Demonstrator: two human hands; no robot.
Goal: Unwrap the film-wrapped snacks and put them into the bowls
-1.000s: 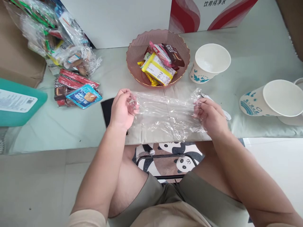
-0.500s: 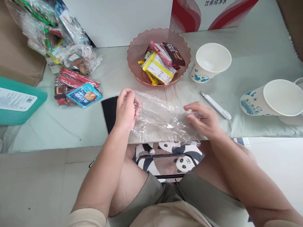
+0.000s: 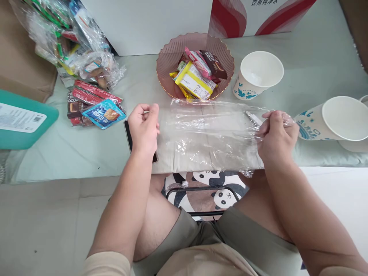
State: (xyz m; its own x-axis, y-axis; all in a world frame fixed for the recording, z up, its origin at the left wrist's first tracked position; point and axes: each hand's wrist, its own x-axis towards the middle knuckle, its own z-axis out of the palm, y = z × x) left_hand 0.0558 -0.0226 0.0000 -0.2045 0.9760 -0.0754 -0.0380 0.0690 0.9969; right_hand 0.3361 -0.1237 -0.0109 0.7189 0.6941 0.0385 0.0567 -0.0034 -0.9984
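Note:
A clear plastic bag (image 3: 212,134) is stretched sideways above the table's front edge, its lower right corner hanging over it. My right hand (image 3: 277,134) is closed on the bag's right end, with crinkled film bunched around the fingers. To the left of the bag, my left hand (image 3: 143,128) has its fingers curled in, and no film shows between them. Partly under that hand lies a black phone (image 3: 128,134). Through the film near my right hand shows a white utility knife (image 3: 253,118), mostly covered.
Behind the bag stands a pink scalloped bowl (image 3: 166,50) with several wrapped snacks. Paper cups (image 3: 261,71) are on the right. More snack packets (image 3: 104,115), a bulging clear bag of snacks (image 3: 94,65) and a green jug (image 3: 25,122) sit left. A white and red box (image 3: 161,27) stands behind.
My right hand has moved right and pulled its end of the bag along, spreading the film wider. My left hand has come away from the film and shifted slightly left.

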